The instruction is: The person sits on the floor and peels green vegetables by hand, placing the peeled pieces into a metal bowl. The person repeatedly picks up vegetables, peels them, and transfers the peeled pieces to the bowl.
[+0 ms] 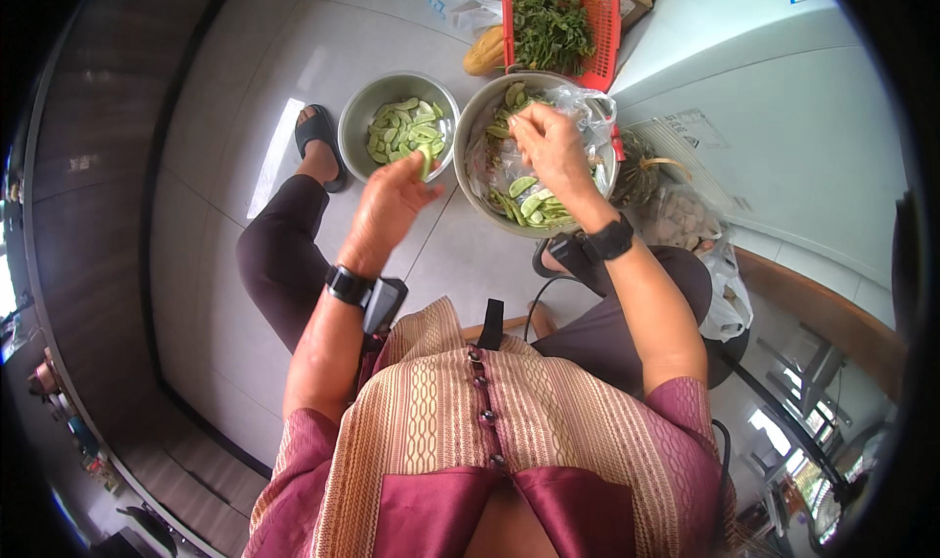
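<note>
My left hand [393,202] pinches a flat green bean pod [426,159] between thumb and fingers, above the near edge of a metal bowl [352,121]. Several pale green pods [400,131] lie loose inside that bowl. To its right stands a round bucket [463,172], lined with clear plastic bags [584,106]. Over the bucket is my right hand [547,147], its fingertips drawn together; no object shows between them. Below that hand, more whole pods [540,207] rest in the near part of the bucket, with scraps and pods [514,97] at its far side.
Behind the bucket, a red plastic basket [606,51] holds leafy greens [551,26]. Beside it lie a yellowish oblong fruit or vegetable [485,51] and a plastic bag [466,4]. A pale cabinet-like appliance [771,139] borders the right, near filled plastic bags [683,216] and a pineapple-like fruit [637,169].
</note>
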The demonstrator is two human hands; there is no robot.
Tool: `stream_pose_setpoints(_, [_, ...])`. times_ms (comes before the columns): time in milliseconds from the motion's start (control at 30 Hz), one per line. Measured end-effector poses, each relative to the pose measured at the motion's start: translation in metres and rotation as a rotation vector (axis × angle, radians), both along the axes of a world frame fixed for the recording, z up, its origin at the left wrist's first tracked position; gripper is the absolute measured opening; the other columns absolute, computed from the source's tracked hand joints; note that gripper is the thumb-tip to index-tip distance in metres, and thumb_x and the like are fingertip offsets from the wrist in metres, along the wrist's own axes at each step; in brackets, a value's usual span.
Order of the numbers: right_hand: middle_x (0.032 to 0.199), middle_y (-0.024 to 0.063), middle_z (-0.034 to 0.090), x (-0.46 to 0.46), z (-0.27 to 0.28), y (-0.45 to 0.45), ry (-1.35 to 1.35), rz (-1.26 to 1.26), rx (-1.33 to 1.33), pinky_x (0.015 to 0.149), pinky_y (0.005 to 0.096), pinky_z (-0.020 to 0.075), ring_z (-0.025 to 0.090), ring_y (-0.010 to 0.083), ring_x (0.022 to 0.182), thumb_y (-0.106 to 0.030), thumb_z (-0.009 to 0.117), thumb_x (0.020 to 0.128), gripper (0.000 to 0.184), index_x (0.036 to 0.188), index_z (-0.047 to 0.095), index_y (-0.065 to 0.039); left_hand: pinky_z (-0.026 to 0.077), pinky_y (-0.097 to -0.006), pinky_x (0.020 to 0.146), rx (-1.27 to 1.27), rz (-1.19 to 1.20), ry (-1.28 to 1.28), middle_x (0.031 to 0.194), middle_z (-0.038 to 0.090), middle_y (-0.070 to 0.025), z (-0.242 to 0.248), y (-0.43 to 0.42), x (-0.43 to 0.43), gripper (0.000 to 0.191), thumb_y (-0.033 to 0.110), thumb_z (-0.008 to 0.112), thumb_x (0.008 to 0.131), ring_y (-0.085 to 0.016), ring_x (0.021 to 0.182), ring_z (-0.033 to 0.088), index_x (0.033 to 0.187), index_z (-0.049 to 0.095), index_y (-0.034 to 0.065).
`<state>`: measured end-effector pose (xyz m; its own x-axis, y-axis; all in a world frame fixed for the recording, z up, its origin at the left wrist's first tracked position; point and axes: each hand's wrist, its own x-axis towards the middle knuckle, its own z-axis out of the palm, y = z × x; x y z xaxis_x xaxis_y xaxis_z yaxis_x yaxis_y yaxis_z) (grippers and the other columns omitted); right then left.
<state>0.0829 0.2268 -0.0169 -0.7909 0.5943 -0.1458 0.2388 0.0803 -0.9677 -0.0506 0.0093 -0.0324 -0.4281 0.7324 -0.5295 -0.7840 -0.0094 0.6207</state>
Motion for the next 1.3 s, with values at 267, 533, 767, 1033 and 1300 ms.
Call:
stream_pose_setpoints(267, [0.104, 0.0153, 0.068, 0.014, -0.097, 0.023, -0.297, 0.180, 0.606, 0.088, 0.0450, 0.0504, 0.064, 0.0333, 0.096, -0.002, 0.062, 0.080, 0.020, 0.099, 0.066, -0.001, 0.052, -0.0318, 0.081, -0.327, 0.022, 0.339, 0.098, 0.054, -0.0036, -0.053, -0.025, -0.080, 0.030, 0.019, 0.056, 0.099, -0.011, 0.078, 0.050, 0.121, 0.062, 0.0001])
stream_pose_setpoints(533, [0.088, 0.0147, 0.063, 0.045, -0.168, -0.009, -0.336, 0.517, 1.031, 0.090, 0.0465, 0.0449, 0.059, 0.0357, 0.094, 0.001, 0.055, 0.080, 0.020, 0.094, 0.067, -0.005, 0.046, -0.0325, 0.092, -0.257, -0.046, 0.238, 0.115, 0.063, -0.0008, -0.012, -0.033, -0.044, 0.028, 0.021, 0.052, 0.102, -0.009, 0.093, 0.054, 0.121, 0.065, 0.0044])
stream_pose_setpoints(767, [0.073, 0.0093, 0.064, 0.019, -0.094, -0.005, -0.246, 0.254, 0.495, 0.069, 0.0386, 0.0490, 0.061, 0.0234, 0.073, -0.008, 0.067, 0.079, 0.007, 0.081, 0.065, -0.002, 0.044, -0.0299, 0.091, -0.241, -0.272, 0.412, 0.108, 0.065, -0.0005, 0.009, -0.018, 0.012, 0.030, 0.021, 0.059, 0.098, -0.009, 0.097, 0.055, 0.121, 0.066, 0.0037])
stream_pose_setpoints(1033, [0.073, 0.0133, 0.067, 0.043, 0.040, -0.055, -0.069, 0.073, 0.347, 0.060, 0.0362, 0.0523, 0.068, 0.0246, 0.063, -0.006, 0.068, 0.084, 0.012, 0.092, 0.059, -0.001, 0.045, -0.0246, 0.074, -0.163, -0.426, 0.803, 0.089, 0.060, 0.0002, 0.045, 0.022, 0.059, 0.037, 0.031, 0.058, 0.101, -0.006, 0.084, 0.050, 0.117, 0.064, -0.0021])
stream_pose_setpoints(1300, [0.083, 0.0023, 0.064, 0.043, 0.037, -0.046, -0.045, 0.142, -0.270, 0.067, 0.0236, 0.0501, 0.061, 0.0084, 0.072, -0.004, 0.060, 0.091, 0.012, 0.102, 0.058, 0.001, 0.042, -0.0309, 0.060, -0.223, -0.436, 0.836, 0.068, 0.051, -0.0030, 0.049, 0.020, 0.055, 0.033, 0.028, 0.057, 0.100, -0.009, 0.067, 0.045, 0.090, 0.064, -0.0031])
